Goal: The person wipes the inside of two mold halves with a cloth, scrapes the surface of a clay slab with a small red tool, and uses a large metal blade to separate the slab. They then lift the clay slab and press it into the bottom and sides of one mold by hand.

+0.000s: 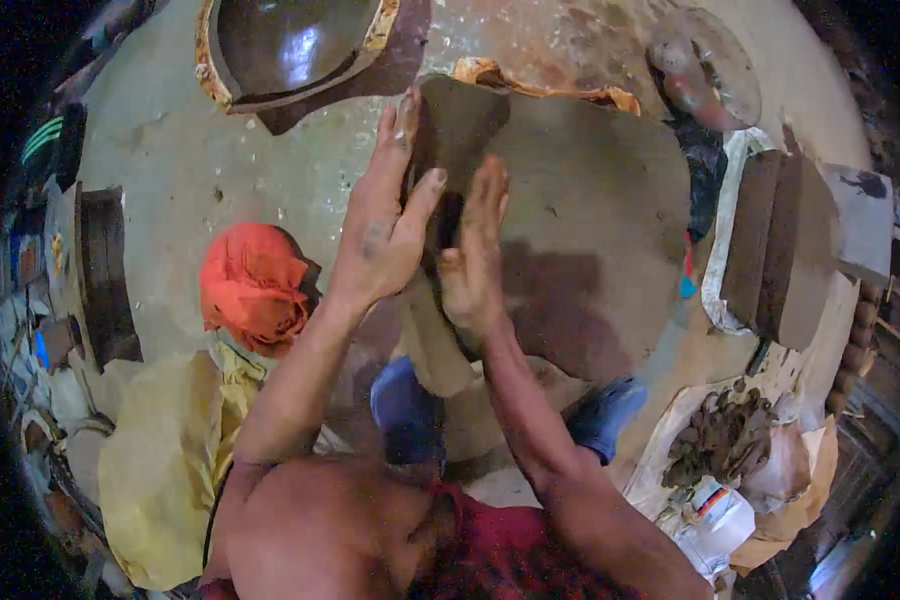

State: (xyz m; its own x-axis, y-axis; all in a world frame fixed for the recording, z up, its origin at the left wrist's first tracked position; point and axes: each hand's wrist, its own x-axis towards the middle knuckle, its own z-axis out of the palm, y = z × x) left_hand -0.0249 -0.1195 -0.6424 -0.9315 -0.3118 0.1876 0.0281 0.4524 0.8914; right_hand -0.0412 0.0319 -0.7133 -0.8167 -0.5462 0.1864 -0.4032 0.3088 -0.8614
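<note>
A broad flat slab of dark grey-brown clay (600, 180) lies in front of me on the work surface. Along its left side runs a narrower strip of clay (435, 345), partly hidden by my hands. My left hand (382, 225) lies along the strip's left edge, fingers stretched out and thumb apart. On the other side of the strip, my right hand (478, 245) is held edge-on with its fingers straight, over the slab's left part. Both hands are open, their palms facing each other; whether each presses the clay is hard to tell.
A bundled orange-red cloth (255, 290) sits left, above yellow sheeting (160, 470). At the far side stands a curved-rimmed container (385, 25); a round disc (705, 70) lies far right. Stacked clay slabs (780, 245) are right, dark clay scraps (720, 440) lower right.
</note>
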